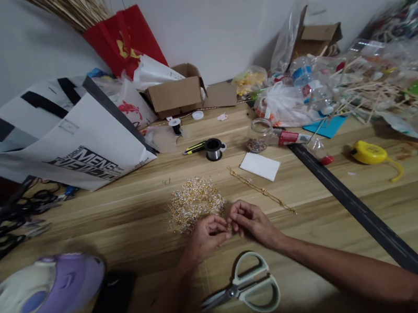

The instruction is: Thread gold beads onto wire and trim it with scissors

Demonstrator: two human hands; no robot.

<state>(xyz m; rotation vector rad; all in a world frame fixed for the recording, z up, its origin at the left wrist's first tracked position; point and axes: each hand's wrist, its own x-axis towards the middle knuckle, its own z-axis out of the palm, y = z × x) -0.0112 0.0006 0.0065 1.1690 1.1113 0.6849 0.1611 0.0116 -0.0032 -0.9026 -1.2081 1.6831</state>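
My left hand (pixel 210 233) and my right hand (pixel 247 218) meet over the wooden table, fingertips pinched close together. Between them is something small and golden, too fine to name. Just beyond my left hand lies a loose heap of gold and clear beaded wire (pixel 194 201). To the right of my right hand stretches a thin gold twisted strand (pixel 264 191), lying on the table. A pair of scissors with pale handles (pixel 249 285) rests below my hands, blades pointing left.
A spool of wire (pixel 213 149) and a yellow-black cutter (pixel 194 148) lie farther back, near a white card (pixel 260 166) and a jar of beads (pixel 260 135). At right sits a yellow tape measure (pixel 369 152). A large paper bag (pixel 88 144) and a purple-white object (pixel 56 292) occupy the left.
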